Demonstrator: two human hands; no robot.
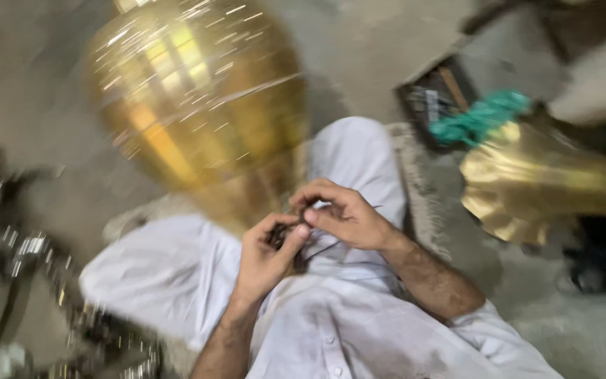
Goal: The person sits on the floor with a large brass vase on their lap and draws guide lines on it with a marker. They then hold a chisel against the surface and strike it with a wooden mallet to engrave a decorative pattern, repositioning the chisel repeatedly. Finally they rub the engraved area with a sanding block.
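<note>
Posture: person seated on the floor, knees up, in white clothing point(177, 274); both hands meet over the lap.
Left hand: the left hand point(266, 254) is curled, thumb and fingers pinched on a small dark piece point(280, 237); what the piece is cannot be told through the blur.
Right hand: the right hand point(341, 214) arches over from above, fingertips closed on a thin dark wire point(331, 247) that trails down and to the side across the shirt.
Location of work: dark piece and wire sit between the two hands, just above the lap, in front of the base of the large brass vessel point(198, 105).
Surroundings: fluted brass piece point(527, 186) to the person's right, well apart from the hands; teal cord point(482, 119) bunched above it; dark tray point(433, 98) on the concrete floor point(36, 105) beyond the knee; shiny metal clutter point(29, 253) on the person's left.
Judgement, technique: fine pinch work goes best with the left hand steady and only the right fingertips moving.
Judgement, risk: slack wire may snag on cloth; keep it taut and short.
Image quality: heavy motion blur; fine detail unreliable.
</note>
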